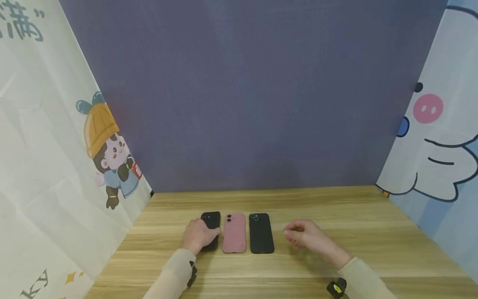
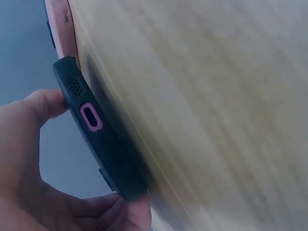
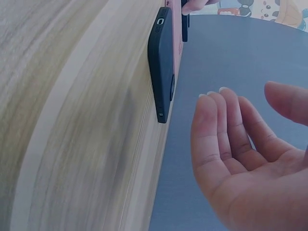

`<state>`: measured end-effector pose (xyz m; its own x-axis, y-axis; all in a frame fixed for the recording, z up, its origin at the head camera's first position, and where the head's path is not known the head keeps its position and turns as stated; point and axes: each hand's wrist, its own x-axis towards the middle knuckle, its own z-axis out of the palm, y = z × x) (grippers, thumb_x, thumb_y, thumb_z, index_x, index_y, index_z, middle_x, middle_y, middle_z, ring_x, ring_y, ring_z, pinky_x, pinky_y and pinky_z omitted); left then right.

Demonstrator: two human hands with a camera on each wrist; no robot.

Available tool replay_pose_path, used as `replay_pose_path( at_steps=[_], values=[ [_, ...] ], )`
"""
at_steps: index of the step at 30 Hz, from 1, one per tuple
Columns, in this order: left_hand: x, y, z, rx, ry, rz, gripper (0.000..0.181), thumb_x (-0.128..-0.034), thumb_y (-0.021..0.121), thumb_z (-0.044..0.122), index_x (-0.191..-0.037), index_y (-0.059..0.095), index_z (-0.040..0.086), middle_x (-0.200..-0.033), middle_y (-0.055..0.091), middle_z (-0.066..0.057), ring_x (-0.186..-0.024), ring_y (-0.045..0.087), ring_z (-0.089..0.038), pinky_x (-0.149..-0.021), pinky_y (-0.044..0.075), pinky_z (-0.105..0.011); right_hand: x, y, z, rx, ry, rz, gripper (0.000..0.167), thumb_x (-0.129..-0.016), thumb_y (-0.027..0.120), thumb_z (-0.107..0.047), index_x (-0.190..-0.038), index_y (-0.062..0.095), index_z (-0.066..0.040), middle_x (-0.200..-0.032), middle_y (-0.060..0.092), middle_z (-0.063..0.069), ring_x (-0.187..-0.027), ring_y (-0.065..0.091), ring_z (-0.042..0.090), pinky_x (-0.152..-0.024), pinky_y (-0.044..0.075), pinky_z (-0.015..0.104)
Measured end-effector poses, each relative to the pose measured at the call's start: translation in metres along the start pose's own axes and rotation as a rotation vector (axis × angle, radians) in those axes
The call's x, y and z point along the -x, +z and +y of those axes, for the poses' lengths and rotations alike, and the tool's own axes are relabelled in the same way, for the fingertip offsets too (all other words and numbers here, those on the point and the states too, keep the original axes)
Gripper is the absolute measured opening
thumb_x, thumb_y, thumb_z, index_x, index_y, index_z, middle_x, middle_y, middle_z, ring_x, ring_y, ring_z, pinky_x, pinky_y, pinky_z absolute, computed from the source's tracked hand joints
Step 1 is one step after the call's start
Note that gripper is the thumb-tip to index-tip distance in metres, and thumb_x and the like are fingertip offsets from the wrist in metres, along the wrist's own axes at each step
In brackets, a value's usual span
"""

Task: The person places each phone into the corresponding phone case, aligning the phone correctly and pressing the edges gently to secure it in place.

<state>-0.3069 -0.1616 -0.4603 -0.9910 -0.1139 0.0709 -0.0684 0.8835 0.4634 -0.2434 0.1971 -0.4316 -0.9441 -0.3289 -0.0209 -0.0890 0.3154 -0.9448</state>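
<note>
Three phones lie side by side on the table. My left hand (image 1: 198, 236) grips the leftmost one, a black phone (image 1: 211, 220), by its long edges. In the left wrist view the thumb presses one edge of that phone (image 2: 103, 139) and the fingers the other; its charging port has a pink rim. To its right is a pink phone (image 1: 234, 236), then a second black phone (image 1: 262, 236) with its camera lenses facing up. Right of this phone my right hand (image 1: 308, 238) hovers above the table, fingers loosely bent and holding nothing.
A wood-grain table (image 1: 298, 274) carries the phones. Behind it stands a dark blue-grey panel (image 1: 246, 104). Pale curtains with cartoon prints hang at the left (image 1: 45, 137) and right (image 1: 437, 166) sides.
</note>
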Motion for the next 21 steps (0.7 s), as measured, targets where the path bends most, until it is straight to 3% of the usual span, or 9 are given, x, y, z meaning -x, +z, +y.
replay_pose_path(
  at_steps=[11,21],
  values=[
    [0.003,0.004,0.003,-0.09,0.004,0.002,0.081,-0.0752,0.079,0.051,-0.109,0.059,-0.019,-0.095,0.055,-0.027,-0.08,0.054,-0.033,-0.061,0.054,-0.047,0.0,-0.003,0.004,0.005,-0.01,0.003,0.039,-0.102,0.063,-0.024,-0.121,0.061,0.01,-0.097,0.066,0.013,-0.091,0.064,0.028,-0.079,0.059,0.046],
    [0.004,-0.01,0.009,-0.157,0.035,-0.101,0.068,-0.09,0.07,0.048,-0.115,0.066,-0.015,-0.117,0.058,-0.037,-0.109,0.056,-0.053,-0.091,0.049,-0.063,-0.001,-0.007,0.001,0.111,-0.051,0.082,0.029,-0.1,0.064,-0.018,-0.115,0.064,0.007,-0.1,0.066,0.016,-0.09,0.064,0.03,-0.074,0.059,0.043]
  ],
)
